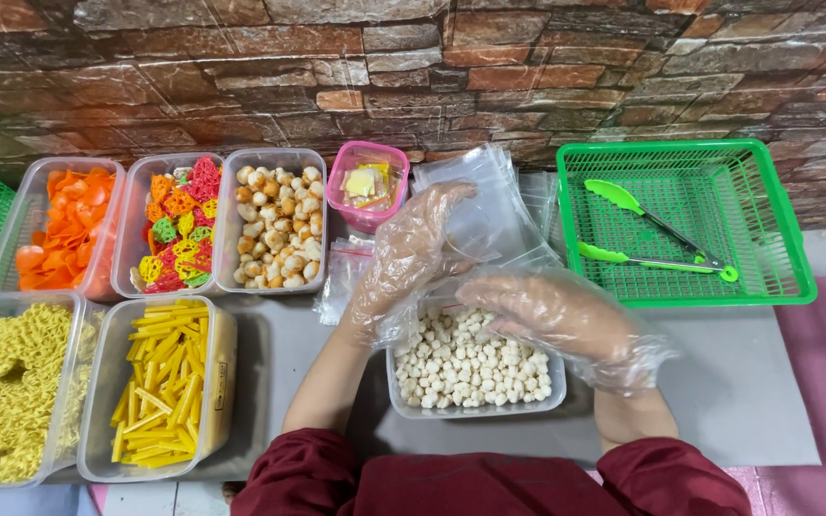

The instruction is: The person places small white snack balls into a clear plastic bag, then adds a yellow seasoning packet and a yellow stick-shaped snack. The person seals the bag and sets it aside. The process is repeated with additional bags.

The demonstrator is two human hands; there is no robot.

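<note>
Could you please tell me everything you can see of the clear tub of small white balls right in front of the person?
The tub of white balls is a rectangular container of clear, thin-looking plastic with rounded corners and no lid on it. It is nearly full of small, round, off-white puffed pieces. It stands flat on the grey mat, close to the person's body, between the forearms. The right hand, in a loose transparent glove, lies over its far right part; the gloved left hand is at its far left edge, where contact cannot be told.
</note>
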